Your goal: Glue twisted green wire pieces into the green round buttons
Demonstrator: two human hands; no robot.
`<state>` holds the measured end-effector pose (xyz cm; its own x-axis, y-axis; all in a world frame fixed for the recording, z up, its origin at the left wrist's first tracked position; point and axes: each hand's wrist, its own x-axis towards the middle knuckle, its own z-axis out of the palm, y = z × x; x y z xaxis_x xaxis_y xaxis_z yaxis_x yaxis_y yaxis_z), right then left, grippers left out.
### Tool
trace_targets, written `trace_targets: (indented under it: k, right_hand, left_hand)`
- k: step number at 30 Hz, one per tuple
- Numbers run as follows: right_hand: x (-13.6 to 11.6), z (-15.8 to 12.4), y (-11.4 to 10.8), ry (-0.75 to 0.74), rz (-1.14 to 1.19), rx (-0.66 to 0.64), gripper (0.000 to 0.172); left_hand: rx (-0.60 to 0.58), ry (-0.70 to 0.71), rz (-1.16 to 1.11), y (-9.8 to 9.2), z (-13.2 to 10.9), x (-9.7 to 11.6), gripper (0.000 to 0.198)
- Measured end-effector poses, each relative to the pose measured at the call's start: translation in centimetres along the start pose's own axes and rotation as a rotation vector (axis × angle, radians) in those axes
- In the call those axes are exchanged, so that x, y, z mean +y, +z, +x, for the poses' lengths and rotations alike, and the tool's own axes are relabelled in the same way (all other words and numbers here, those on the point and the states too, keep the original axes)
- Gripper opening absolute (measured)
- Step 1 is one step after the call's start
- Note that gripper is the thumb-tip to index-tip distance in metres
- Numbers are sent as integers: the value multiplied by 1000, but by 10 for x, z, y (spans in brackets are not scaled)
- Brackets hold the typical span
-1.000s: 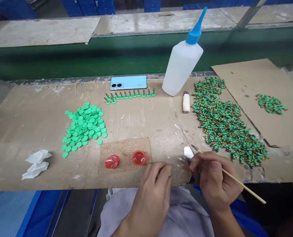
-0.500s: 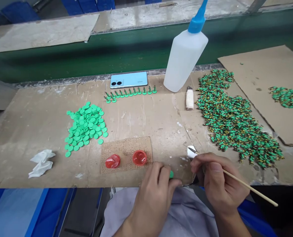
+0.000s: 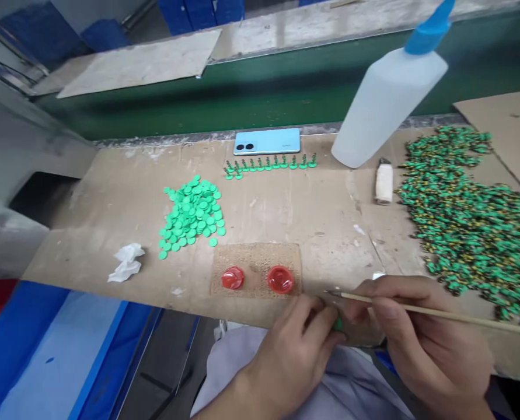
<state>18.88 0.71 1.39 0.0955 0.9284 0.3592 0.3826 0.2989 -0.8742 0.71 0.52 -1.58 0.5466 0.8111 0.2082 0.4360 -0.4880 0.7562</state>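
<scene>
Swung level since the earlier frame, the wooden stick, clamped in the right hand, lies left to right, its tip just far of the small green piece held between the closed fingers of the left hand.

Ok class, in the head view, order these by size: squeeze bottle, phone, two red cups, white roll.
Squeeze bottle, then phone; the left red cup, right red cup and white roll look too alike to rank.

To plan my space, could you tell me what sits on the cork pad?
The cork pad holds a left red cup and a right red cup; the cork beneath is hidden.
</scene>
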Motion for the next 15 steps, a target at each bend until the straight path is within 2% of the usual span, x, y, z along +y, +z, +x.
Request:
trace_targets:
  k: [4,6,10,15]
  right_hand:
    - [-9,31,23,-168,-108,-139,17]
    - [-6,38,34,-195,-104,-155,17]
    - [2,41,47,-216,-129,-149,17]
    - [3,39,50,-299,-186,-189,13]
  left_hand:
    - [12,22,-23,-1,1,-3,22]
    - [1,14,-37,0,1,-3,24]
    - [12,7,-27,2,1,-1,27]
    - [53,27,11,4,2,-1,30]
